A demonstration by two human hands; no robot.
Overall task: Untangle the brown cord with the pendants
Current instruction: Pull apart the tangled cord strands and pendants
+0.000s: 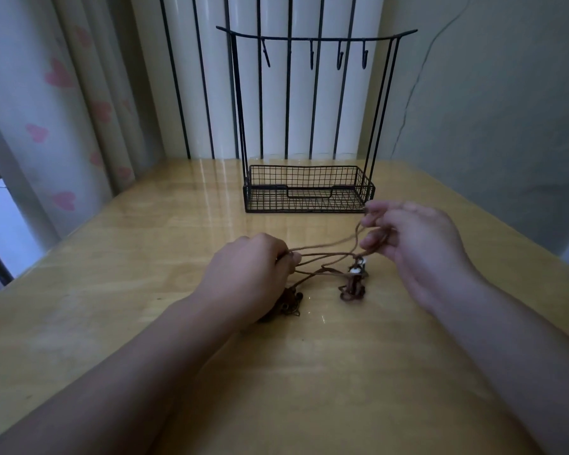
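Two hands (243, 274) (418, 247), one tangled cord (326, 254)

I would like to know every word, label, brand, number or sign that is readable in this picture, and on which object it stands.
None: no readable text shows anywhere in the view.
Curtain: only pink heart shapes, no words.
Wire rack: no label or brand visible.
Pendants on the brown cord: too small and blurred to show any marking.
Table: no print.

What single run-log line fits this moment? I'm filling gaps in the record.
phase: untangling | left hand: pinches brown cord | right hand: holds cord raised | pendants: on table | tangle: unresolved
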